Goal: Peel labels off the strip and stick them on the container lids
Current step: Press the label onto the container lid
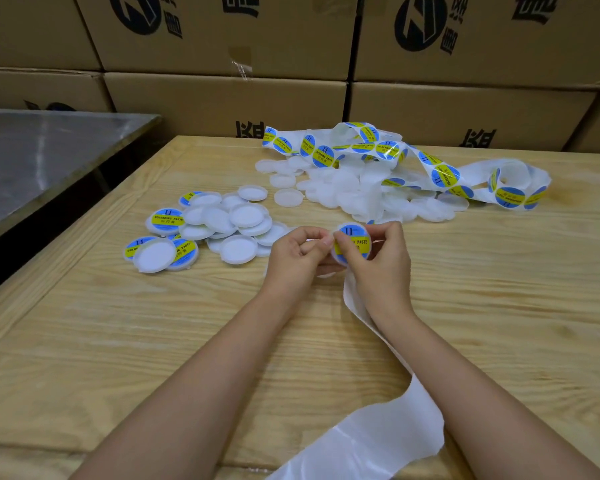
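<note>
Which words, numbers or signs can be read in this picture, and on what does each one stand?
"II" and "SOLDERING PASTE": label on the labelled lid in the left pile.
"II" and "PASTE": label on the held lid; the right hand hides the first word.
"SOLDERING PASTE": labels on the strip.
Small line under it: too small to read.
Black logo and characters on the cardboard boxes: cut off, not readable.
</note>
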A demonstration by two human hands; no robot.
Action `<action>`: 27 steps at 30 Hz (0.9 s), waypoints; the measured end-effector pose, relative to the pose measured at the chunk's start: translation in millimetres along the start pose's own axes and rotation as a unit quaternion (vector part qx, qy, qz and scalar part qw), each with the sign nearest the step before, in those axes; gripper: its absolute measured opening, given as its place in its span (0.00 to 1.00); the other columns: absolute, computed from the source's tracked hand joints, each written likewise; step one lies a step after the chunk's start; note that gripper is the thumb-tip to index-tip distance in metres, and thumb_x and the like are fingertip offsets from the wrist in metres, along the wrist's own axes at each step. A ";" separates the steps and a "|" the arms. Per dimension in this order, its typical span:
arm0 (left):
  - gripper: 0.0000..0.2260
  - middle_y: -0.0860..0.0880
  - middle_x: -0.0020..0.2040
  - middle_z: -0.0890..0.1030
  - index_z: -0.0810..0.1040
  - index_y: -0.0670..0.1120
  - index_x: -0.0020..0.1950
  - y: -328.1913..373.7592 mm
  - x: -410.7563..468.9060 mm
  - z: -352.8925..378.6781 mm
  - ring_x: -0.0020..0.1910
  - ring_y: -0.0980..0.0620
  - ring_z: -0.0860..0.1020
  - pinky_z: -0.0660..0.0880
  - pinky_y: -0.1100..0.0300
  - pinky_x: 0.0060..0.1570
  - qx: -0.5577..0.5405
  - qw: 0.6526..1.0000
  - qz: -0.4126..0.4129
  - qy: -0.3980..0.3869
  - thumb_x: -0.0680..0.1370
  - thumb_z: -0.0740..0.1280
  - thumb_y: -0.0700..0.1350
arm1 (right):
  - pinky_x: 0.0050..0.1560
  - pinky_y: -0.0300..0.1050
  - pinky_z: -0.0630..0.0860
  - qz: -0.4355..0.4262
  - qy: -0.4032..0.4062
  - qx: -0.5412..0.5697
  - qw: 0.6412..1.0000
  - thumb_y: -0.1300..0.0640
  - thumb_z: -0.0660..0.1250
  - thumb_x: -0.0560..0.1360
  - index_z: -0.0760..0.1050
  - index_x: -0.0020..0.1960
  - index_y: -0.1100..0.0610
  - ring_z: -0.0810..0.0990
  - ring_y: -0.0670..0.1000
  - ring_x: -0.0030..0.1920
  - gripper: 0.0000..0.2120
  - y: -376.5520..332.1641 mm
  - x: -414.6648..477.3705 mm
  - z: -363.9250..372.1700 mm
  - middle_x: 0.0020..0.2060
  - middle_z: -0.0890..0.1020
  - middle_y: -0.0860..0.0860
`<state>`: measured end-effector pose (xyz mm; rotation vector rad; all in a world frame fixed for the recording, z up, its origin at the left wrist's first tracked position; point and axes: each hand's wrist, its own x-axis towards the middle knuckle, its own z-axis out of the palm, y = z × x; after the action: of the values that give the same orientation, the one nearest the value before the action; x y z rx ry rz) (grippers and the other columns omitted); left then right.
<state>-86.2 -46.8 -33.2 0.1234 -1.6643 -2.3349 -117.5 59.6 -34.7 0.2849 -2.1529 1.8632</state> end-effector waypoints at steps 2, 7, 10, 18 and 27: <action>0.05 0.46 0.31 0.82 0.73 0.40 0.44 1.3 0.0 -1.0 0.33 0.51 0.83 0.79 0.59 0.34 -0.021 1.000 0.000 0.003 0.78 0.62 0.35 | 0.37 0.27 0.70 -0.009 -0.034 0.035 0.999 0.55 0.73 0.70 0.67 0.45 0.46 0.78 0.38 0.40 0.14 -1.4 -3.0 1.0 0.43 0.78 0.46; 0.03 0.44 0.34 0.83 0.74 0.38 0.48 5.2 2.7 -5.5 0.33 0.49 0.83 0.80 0.59 0.36 -0.052 0.998 -0.018 0.029 0.79 0.61 0.37 | 0.43 0.36 0.75 -0.028 -0.101 0.035 0.994 0.58 0.74 0.69 0.69 0.49 0.46 0.80 0.41 0.41 0.16 -0.2 1.8 -3.0 0.43 0.80 0.43; 0.06 0.46 0.35 0.83 0.75 0.38 0.47 7.1 4.3 -7.0 0.33 0.52 0.82 0.79 0.61 0.34 -0.053 0.998 -0.027 0.036 0.80 0.60 0.38 | 0.42 0.41 0.77 -0.056 -0.105 0.023 0.993 0.59 0.74 0.70 0.71 0.49 0.47 0.80 0.45 0.40 0.14 0.9 4.4 -8.6 0.41 0.81 0.44; 0.06 0.49 0.33 0.83 0.76 0.40 0.48 5.0 4.0 -7.2 0.32 0.53 0.81 0.76 0.62 0.30 0.041 0.999 -0.005 0.035 0.80 0.60 0.39 | 0.26 0.41 0.75 -0.017 -0.069 0.094 0.993 0.61 0.69 0.74 0.72 0.37 0.54 0.78 0.51 0.24 0.09 -0.6 1.5 -15.2 0.32 0.81 0.52; 0.08 0.51 0.28 0.81 0.76 0.43 0.42 2.2 0.4 0.2 0.26 0.55 0.79 0.77 0.63 0.27 0.103 0.994 0.020 0.025 0.80 0.61 0.37 | 0.26 0.52 0.72 0.021 0.026 0.044 0.998 0.52 0.72 0.72 0.67 0.35 0.55 0.71 0.53 0.23 0.15 1.4 0.5 -10.3 0.27 0.77 0.61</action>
<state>-86.2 -47.3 -31.1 0.1861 -1.8614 -2.1092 -117.5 70.0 -34.5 0.2089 -2.0619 1.9697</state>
